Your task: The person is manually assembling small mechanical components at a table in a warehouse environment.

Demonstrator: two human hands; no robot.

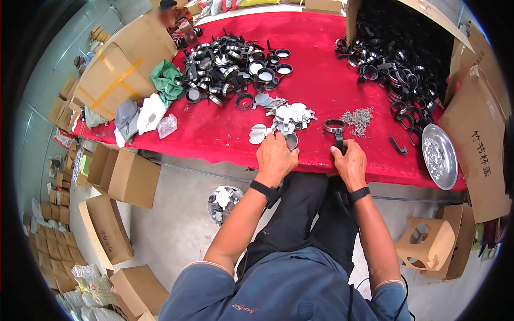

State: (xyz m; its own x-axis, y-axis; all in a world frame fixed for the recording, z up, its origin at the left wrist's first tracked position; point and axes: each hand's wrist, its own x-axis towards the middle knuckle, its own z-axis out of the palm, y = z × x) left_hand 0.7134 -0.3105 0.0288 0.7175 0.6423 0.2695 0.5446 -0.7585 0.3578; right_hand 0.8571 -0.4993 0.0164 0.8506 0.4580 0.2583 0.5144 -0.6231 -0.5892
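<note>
My left hand point(276, 158) is at the near edge of a pile of flat silver-white discs point(292, 113), its fingers bent downward. A small grey disc point(292, 140) shows between its thumb and forefinger and appears pinched there; the fingertips are partly hidden. To the right, my right hand point(351, 161) grips the black handle of a ring-shaped lid point(334, 126), whose metal-banded ring points away from me above the red cloth. Just beyond that hand lies a heap of small metal pieces point(358, 120).
Many black ring lids point(227, 64) are heaped at the back left, and others spill from a large carton point(466, 88) at right. A steel dish point(440, 157) of small parts sits by the table's right edge. A loose black handle point(398, 145) lies nearby. Cartons point(134, 179) stand on the floor.
</note>
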